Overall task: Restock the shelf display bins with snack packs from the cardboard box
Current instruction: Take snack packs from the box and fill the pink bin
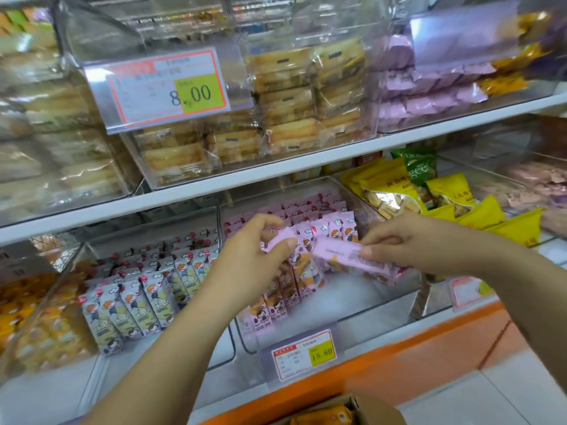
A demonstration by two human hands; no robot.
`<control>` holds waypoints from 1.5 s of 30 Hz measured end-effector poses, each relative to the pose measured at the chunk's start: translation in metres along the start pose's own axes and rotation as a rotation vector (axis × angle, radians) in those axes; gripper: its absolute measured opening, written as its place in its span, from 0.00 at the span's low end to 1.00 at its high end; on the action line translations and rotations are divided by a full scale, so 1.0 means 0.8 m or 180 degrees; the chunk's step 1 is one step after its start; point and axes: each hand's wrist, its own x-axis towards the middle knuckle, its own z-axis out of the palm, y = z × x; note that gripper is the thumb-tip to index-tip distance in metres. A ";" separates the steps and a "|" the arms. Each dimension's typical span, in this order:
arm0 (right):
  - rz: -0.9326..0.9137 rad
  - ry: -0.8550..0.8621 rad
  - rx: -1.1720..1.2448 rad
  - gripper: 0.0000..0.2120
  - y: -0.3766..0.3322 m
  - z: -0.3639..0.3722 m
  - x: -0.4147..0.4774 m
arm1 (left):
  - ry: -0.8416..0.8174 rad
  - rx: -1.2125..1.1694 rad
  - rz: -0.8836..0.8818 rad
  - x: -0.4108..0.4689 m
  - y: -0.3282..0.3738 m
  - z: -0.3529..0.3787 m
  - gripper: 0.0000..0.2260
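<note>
Head view, lower shelf. Found left hand (257,250) over the middle bin (352,311), fingers and thumb curled round one end of a pink pack (276,240). Found right hand (395,243) just to its right, thumb and fingers pinched on a second pink pack (343,256) lying roughly level, more pink wrapper showing beneath; cannot tell how many held there. Noted both held packs above the middle of that bin, close together; cannot tell whether touching. Recorded rows of standing pink packs (310,210) filling the back of the bin, a short row (276,302) running forward along its left side, bare floor at front right. Noted a price tag (303,352) marked 16.80 on the bin's front. Seen to the left a neighbouring bin (104,372) with white packs (132,302) in rows; to the right, yellow bags (399,185). Seen on the shelf above, pastry packs (291,102) stacked in a clear bin behind an upper tag (165,87) marked 8.00. Found cardboard box (371,409) at the bottom edge, below the shelf, open, an orange pack (322,418) inside.
</note>
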 end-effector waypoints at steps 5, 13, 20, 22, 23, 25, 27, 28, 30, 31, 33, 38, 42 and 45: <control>0.0453 0.0418 0.1840 0.11 0.020 0.019 -0.028 | -0.0087 -0.1724 -0.0364 -0.006 0.022 0.023 0.15; 0.0847 0.1445 0.3350 0.06 0.000 0.029 -0.054 | -0.0093 -0.3520 -0.1037 -0.026 0.037 0.060 0.09; 0.0815 0.1090 0.2090 0.09 -0.004 0.037 -0.059 | 0.0147 -0.3478 -0.0941 -0.024 0.025 0.053 0.03; 0.0734 0.0786 0.2585 0.11 -0.010 0.041 -0.057 | -0.0040 -0.3495 -0.0907 -0.026 0.026 0.055 0.03; 0.0692 0.0639 0.2703 0.13 -0.012 0.041 -0.057 | -0.0135 -0.3478 -0.0895 -0.026 0.025 0.058 0.03; 0.0543 0.0492 0.2789 0.19 -0.013 0.044 -0.056 | -0.0308 -0.3307 -0.0868 -0.028 0.022 0.066 0.04; 0.0435 0.0774 0.2573 0.16 -0.011 0.047 -0.054 | -0.0349 -0.2855 -0.0740 -0.030 0.018 0.072 0.05; 0.0419 0.1028 0.2353 0.13 -0.009 0.047 -0.052 | -0.0324 -0.2508 -0.0628 -0.029 0.016 0.073 0.05; 0.0342 0.1375 0.2073 0.09 -0.004 0.046 -0.048 | -0.0368 -0.1750 -0.0345 -0.029 0.014 0.068 0.07; 0.0284 0.1390 0.2115 0.10 -0.002 0.045 -0.046 | -0.0478 -0.1448 -0.0201 -0.028 0.014 0.066 0.09; 0.0224 0.1301 0.2210 0.15 0.000 0.044 -0.041 | -0.0764 -0.0917 0.0047 -0.026 0.011 0.063 0.17; 0.0049 0.1157 0.1551 0.13 -0.002 0.044 -0.031 | -0.0898 -0.0020 0.0220 -0.013 0.011 0.062 0.11; -0.0055 0.1143 0.1032 0.08 0.005 0.038 -0.028 | -0.0716 0.0059 0.0238 0.006 0.013 0.071 0.08; 0.0075 0.1278 0.0595 0.12 0.015 0.039 -0.016 | -0.0822 0.0165 0.0348 0.018 0.020 0.085 0.20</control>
